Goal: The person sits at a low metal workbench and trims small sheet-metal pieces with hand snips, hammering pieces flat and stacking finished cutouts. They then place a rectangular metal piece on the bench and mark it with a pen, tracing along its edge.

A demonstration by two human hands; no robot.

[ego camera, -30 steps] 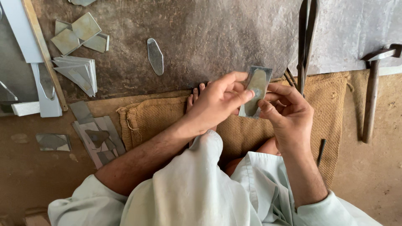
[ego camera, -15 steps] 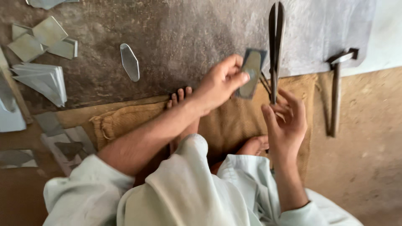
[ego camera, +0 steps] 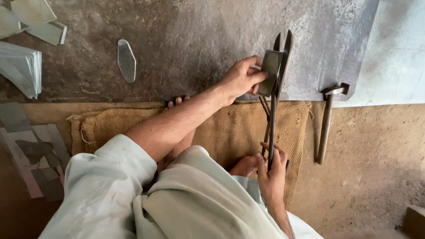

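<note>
Left hand: the left hand (ego camera: pixel 241 79) has its grip clamped on a small flat metal piece (ego camera: pixel 269 66), held upright between the open blades of long metal shears (ego camera: pixel 278 75).
Right hand: the right hand (ego camera: pixel 271 170) has its grip closed around the shear handles, low near the lap.
Surroundings: a dark metal sheet (ego camera: pixel 190 40) lies on the floor with a cut elongated blank (ego camera: pixel 126 60) on it; a hammer (ego camera: pixel 328 119) rests well to the right; burlap sacking (ego camera: pixel 230 128) lies underfoot.
Risk: the fingertips sit just beside the blades and could be nipped; the piece could twist or slip as the blades close.
Hidden: the shears' pivot and lower handle are hard to make out; stacked offcuts (ego camera: pixel 20 66) at left are cut off by the frame.
</note>
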